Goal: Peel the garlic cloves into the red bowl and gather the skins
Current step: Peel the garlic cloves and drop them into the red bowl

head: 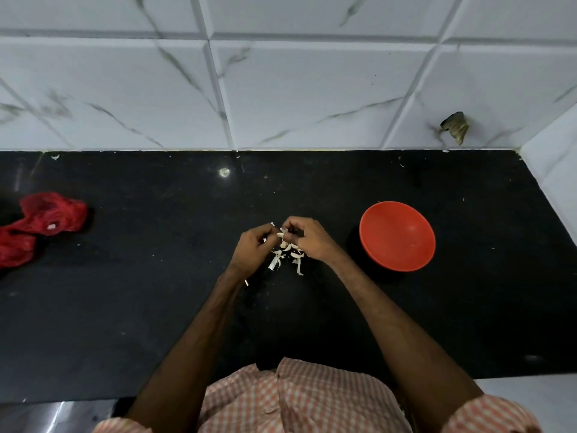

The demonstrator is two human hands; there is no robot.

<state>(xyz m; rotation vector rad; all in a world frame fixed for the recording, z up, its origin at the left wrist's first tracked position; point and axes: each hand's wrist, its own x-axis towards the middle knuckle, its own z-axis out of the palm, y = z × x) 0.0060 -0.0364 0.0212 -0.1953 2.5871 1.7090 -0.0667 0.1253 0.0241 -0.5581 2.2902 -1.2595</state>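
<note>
Over the middle of the black counter, my left hand and my right hand meet fingertip to fingertip around a pale garlic clove. Both pinch it, the fingers curled. Loose white skins hang and lie in a small heap just below the hands. A red bowl stands on the counter to the right of my right hand, about a hand's width away. Its inside looks bare.
A crumpled red mesh bag lies at the far left of the black counter. White marble-patterned wall tiles rise behind, and a side wall closes the right end. Small skin flecks dot the counter.
</note>
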